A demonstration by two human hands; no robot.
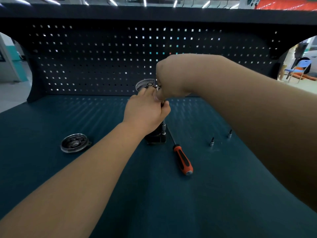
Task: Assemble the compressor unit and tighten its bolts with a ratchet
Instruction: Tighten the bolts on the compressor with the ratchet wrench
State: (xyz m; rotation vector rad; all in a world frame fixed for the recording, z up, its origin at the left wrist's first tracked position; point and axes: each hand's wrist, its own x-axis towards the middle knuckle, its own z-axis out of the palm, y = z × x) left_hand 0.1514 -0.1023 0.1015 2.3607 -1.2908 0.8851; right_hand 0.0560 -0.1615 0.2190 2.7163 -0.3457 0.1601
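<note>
Nearest, on the teal bench mat [171, 203]: screwdriver [182, 159] lying flat, orange-and-black handle toward the viewer, shaft pointing away toward the compressor unit [155, 137]

Left of it and well apart: round metal cover plate [74, 143], lying flat, hollow side up

To the right, standing upright and apart from each other: near socket bit [212, 142] and far socket bit [230, 133]

Mid-bench, centre: compressor unit standing upright on the mat, only its dark lower body showing below the left hand [145, 112]. Left hand clamped over the unit's upper part, fingers and thumb curled round it. Slim extension bar [164, 128] running down beside the body to a fitting near its base

Just above and touching the left hand: right hand [171, 78], balled into a fist round the ratchet [158, 87], only a glint of metal visible at the fist's lower edge

Directly behind the hands: second round metal housing [145, 83], partly hidden

Farthest: dark pegboard [103, 57] closing the back of the bench, blue chair [299, 67] beyond at right
</note>
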